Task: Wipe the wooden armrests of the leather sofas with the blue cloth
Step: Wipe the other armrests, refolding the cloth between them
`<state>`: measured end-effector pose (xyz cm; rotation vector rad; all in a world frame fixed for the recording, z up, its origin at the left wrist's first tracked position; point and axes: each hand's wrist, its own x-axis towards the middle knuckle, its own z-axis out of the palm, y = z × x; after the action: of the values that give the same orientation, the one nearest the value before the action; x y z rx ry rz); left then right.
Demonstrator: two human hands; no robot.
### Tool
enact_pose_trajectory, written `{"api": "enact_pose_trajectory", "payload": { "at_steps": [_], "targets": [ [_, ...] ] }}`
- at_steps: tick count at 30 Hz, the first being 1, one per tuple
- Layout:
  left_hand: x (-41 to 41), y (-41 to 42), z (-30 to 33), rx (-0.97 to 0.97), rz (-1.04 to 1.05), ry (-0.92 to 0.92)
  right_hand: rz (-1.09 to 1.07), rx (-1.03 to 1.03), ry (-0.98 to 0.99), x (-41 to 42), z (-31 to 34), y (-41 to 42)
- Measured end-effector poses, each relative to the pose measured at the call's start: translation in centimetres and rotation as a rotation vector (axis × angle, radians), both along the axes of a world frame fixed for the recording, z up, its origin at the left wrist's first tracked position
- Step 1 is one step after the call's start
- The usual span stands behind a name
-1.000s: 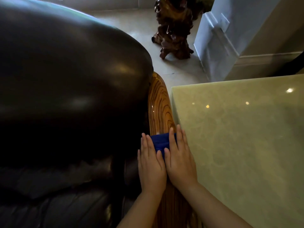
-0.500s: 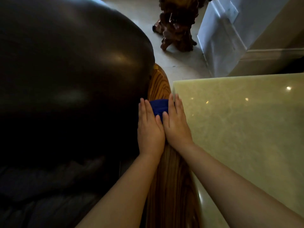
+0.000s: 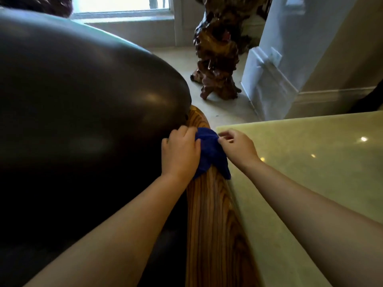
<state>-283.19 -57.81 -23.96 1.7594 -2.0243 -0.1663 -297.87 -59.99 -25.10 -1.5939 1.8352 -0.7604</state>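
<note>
Where both hands lay flat side by side on the cloth half a second ago, they now sit apart, fingers curled. One blue cloth point(image 3: 209, 154), bunched and no longer a flat fold, drapes over the wooden armrest point(image 3: 209, 214) near its far rounded end, one corner hanging off the armrest's right edge against the near-left edge of the counter point(image 3: 300, 162). Left hand point(image 3: 181, 151): grip closed on the cloth's left side, knuckles touching the dark leather sofa point(image 3: 83, 100). Right hand point(image 3: 238, 146): grip narrow, fingertips pinching the cloth's upper right edge, wrist over the counter's left corner. View has lifted since then; more floor and a window sill show at top.

Count: two hands, one cloth, one armrest in view, one sofa, one pale green stone counter, one gnarled carved wood stand point(image 3: 217, 59) on the floor beyond the armrest's end, well apart from the hands.
</note>
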Motion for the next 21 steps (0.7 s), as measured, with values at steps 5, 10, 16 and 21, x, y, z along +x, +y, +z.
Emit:
{"api": "enact_pose_trajectory", "payload": {
  "at_steps": [5, 10, 16, 21],
  "targets": [
    [0.7, -0.8, 1.7, 0.219, -0.069, -0.064, 0.111, 0.037, -0.129, -0.6, 0.6, 0.5],
    [-1.3, -2.2, 2.1, 0.478, -0.156, -0.292, 0.129, 0.089, -0.187, -0.2, 0.6, 0.3],
    [0.7, -0.6, 2.1, 0.469, -0.169, -0.081, 0.075, 0.055, -0.117, -0.8, 0.2, 2.3],
    [1.5, 3.1, 1.8, 0.349, -0.074, 0.234, 0.084, 0.025, -0.076, -1.4, 0.6, 4.9]
  ]
}}
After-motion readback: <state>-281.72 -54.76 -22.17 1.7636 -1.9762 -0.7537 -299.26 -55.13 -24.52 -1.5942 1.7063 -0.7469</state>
